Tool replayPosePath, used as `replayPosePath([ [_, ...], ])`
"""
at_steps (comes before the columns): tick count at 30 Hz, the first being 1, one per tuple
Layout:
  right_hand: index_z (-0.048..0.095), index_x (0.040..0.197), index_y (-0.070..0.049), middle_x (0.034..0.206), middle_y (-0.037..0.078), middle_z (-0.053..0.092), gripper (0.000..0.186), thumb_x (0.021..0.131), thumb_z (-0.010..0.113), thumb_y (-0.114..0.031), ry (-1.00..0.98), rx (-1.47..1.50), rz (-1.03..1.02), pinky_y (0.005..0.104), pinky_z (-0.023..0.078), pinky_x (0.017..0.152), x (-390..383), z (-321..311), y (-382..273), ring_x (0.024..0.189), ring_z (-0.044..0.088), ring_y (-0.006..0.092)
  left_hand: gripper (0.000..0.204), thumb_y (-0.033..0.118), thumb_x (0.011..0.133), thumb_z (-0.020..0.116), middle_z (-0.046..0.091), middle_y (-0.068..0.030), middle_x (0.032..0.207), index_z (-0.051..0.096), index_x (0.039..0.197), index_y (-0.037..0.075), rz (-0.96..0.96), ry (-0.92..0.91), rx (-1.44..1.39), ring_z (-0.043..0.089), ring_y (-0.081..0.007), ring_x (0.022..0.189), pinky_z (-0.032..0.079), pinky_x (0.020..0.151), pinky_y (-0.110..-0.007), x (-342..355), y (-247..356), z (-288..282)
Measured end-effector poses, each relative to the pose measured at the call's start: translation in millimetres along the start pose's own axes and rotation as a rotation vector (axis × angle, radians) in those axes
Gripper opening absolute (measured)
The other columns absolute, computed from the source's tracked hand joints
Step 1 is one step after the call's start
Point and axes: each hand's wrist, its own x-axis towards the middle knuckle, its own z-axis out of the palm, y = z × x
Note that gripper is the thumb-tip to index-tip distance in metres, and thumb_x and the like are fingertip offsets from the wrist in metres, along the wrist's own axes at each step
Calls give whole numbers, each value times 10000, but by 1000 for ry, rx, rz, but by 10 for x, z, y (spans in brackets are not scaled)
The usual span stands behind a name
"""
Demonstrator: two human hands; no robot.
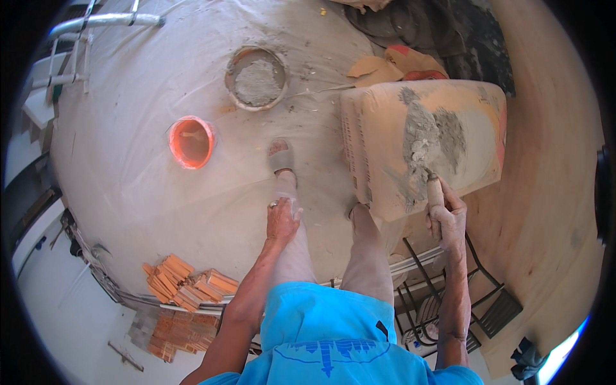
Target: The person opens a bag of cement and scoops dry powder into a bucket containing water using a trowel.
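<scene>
Mortar (428,138) lies in a grey heap on top of a tan sack (385,160), and the sack serves as the landmark. The right hand (447,218) is clamped around the wooden handle of a trowel (431,183), whose blade digs into the near edge of the heap. The left hand (282,218) rests on the person's left knee, fingers loosely curled and holding nothing, well apart from the sack on its left side. The person's feet stand just beside the sack's left and near edges, on a pale sheet (141,167) that covers the floor.

Left of the sack and farther off sits a round pan (256,77) with more grey mix in it; an orange bucket (191,141) stands well left of the sack. A stack of bricks (183,285) lies far to the near left. A dark metal frame (443,301) stands just near of the sack, under the right forearm.

The sack's top is soft and uneven, so a hard scrape could likely tear the paper or push mortar over the edge onto the sheet. A heaped trowel carried past the sack may drip onto the feet. Leaning on one knee, the person could also lose balance if the sheet slips.
</scene>
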Motion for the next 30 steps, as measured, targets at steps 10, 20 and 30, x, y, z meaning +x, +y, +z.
replayPosePath([
  [10, 521, 1503, -26, 762, 19, 586, 741, 763, 535, -56, -267, -57, -72, 243, 438, 509, 726, 1644, -290, 561, 534, 89, 348, 241, 895, 719, 629, -176, 1122, 646, 1118, -16, -77, -23, -70, 607, -368, 1047, 417, 1005, -485, 38, -178, -258],
  [20, 565, 1483, -63, 755, 6, 568, 711, 773, 569, -60, -341, 6, -112, 265, 415, 508, 1947, 3120, 306, 559, 510, 85, 377, 209, 858, 742, 617, -157, 1111, 628, 1162, 18, -110, -21, -145, 606, -353, 1037, 411, 1006, -479, 119, -370, -526],
  [30, 567, 1474, -42, 804, 16, 618, 697, 777, 593, -50, -201, 137, -153, 269, 449, 492, 2543, 4064, 756, 545, 527, 88, 350, 218, 890, 722, 625, -134, 1112, 634, 1172, 29, -155, -34, -225, 594, -345, 1063, 406, 1018, -467, 161, -524, -712],
])
